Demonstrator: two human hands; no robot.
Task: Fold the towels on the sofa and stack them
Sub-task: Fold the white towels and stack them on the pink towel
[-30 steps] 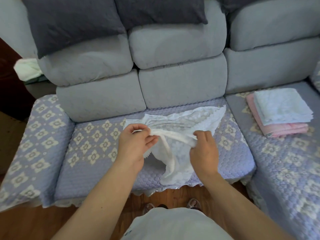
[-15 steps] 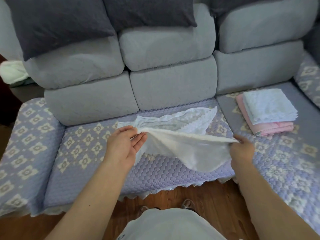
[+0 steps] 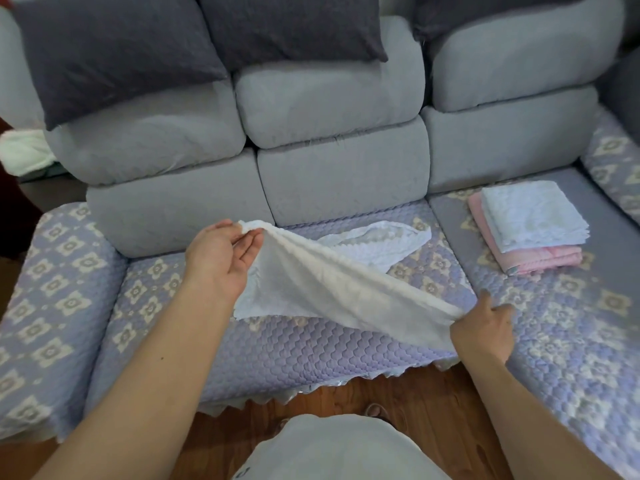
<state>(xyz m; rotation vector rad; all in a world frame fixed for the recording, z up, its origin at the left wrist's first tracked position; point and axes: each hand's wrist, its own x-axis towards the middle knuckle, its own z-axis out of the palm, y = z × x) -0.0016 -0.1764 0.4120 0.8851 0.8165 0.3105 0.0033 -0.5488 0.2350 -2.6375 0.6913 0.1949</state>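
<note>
— Changed? Towel (image 3: 339,289) pulled taut over the sofa (image 3: 277,348) seat, no longer bunched; hands drawn well apart.
— Grips? Left hand (image 3: 221,261) pinching one corner, right hand (image 3: 485,327) clamped on the other.
— Meaning? Ready for folding, probably; then onto the stack (image 3: 530,230) at right.

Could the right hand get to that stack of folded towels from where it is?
Probably yes, once it lets go: the right hand pinches the white towel, and only bare sofa seat lies between it and the folded stack.
</note>
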